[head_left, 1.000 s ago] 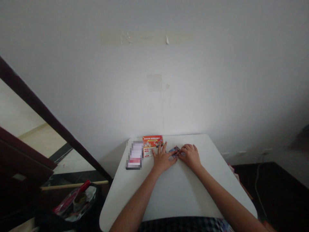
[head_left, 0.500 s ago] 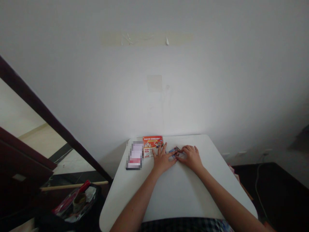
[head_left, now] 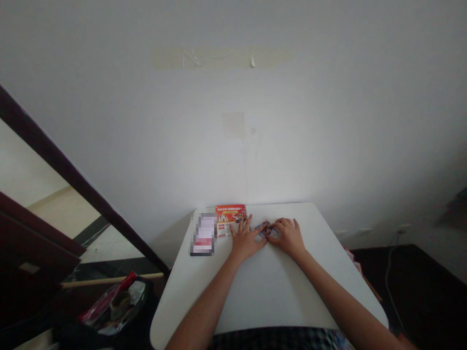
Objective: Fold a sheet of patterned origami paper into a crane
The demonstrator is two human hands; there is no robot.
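Observation:
A small, colourful printed card (head_left: 266, 228) lies on the white table between my two hands. My left hand (head_left: 246, 243) rests palm down with its fingers spread. Its index finger and thumb reach the card's left side, while other fingertips touch or overlap the lower right corner of a red and white printed leaflet (head_left: 231, 214). My right hand (head_left: 291, 238) has its fingers bent and closes thumb and fingers on the card's right side. Fingers cover parts of the card, so its full outline is hidden.
A phone (head_left: 204, 234) with a blurred screen lies left of the leaflet on the white table (head_left: 277, 296). The wall (head_left: 233, 165) rises behind the table. A dark bag (head_left: 120, 306) of items sits at lower left; a cable (head_left: 388, 272) hangs at right.
The card between my hands has shifted or tilted slightly, and its blue part looks greyer now. Both hands stay almost in place.

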